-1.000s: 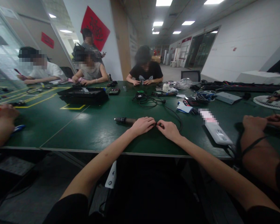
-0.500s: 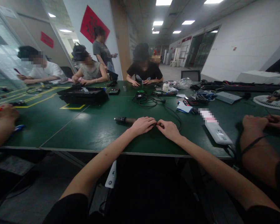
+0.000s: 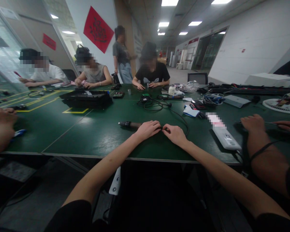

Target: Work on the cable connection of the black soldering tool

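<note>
A dark cylindrical hand tool [image 3: 134, 125] with a narrow stepped metal tip lies on the green table [image 3: 106, 138], tip to the left. My left hand [image 3: 148, 129] is closed over its rear part and covers it. Just beside, the thumb and fingers of my right hand [image 3: 175, 133] are pinched at the tool's tail end, on what looks like its black cord [image 3: 183, 120]. That cord curves away behind my right hand toward the table's middle. The small part between my fingertips is mostly hidden.
A white power strip [image 3: 223, 133] lies to the right. Ahead are a black tray [image 3: 87, 98], coiled cables [image 3: 152, 104] and a blue-white packet [image 3: 191, 111]. Neighbours' hands [image 3: 253, 124] work at both sides, and people sit across the table.
My hands and the tool have barely moved. The standing person in the back has shifted right. The right neighbour's hands have moved apart, showing a thin rod between them.
</note>
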### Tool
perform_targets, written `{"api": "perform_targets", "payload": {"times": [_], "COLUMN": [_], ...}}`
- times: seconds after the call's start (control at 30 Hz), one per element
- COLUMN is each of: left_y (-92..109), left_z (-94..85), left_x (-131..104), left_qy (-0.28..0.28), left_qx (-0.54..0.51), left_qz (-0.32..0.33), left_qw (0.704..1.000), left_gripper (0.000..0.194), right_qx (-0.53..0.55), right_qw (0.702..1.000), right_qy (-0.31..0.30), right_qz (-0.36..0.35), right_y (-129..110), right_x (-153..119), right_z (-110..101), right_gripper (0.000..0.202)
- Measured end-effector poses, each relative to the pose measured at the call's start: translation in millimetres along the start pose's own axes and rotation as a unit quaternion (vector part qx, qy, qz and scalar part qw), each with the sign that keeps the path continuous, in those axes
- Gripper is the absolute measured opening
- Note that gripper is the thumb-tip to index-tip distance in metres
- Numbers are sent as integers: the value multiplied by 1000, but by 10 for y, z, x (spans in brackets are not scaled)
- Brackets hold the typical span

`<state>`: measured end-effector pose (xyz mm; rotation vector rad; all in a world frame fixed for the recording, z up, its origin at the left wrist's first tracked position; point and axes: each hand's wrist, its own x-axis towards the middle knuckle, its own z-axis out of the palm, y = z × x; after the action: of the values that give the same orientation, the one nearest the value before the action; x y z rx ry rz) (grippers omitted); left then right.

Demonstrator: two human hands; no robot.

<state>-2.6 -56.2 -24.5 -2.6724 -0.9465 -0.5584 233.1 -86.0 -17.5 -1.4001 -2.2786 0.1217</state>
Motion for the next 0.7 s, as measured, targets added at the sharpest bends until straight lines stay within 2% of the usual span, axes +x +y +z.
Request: {"api": "perform_targets", "payload": {"times": [0.2,0.4,0.7], "left_y": [14,11,31], "left_z": [-31,-25,-120], "left_x": [-8,5,25], "left_qy": [-15,-8,-41], "left_qx": [-1,-13,-67], "left_qz": [22,-11,-26], "left_qw": [1000,1000,997], "left_gripper": [26,27,25], "right_qx": [-1,6,24], "right_qw": [1000,1000,999], "right_qy": [3,4,0], "right_qz": [-4,-7,-34], "right_y": [-1,-2,10], "right_x": [-6,-9,-11], "right_z": [-6,-19,-27], "right_gripper": [18,19,19]}}
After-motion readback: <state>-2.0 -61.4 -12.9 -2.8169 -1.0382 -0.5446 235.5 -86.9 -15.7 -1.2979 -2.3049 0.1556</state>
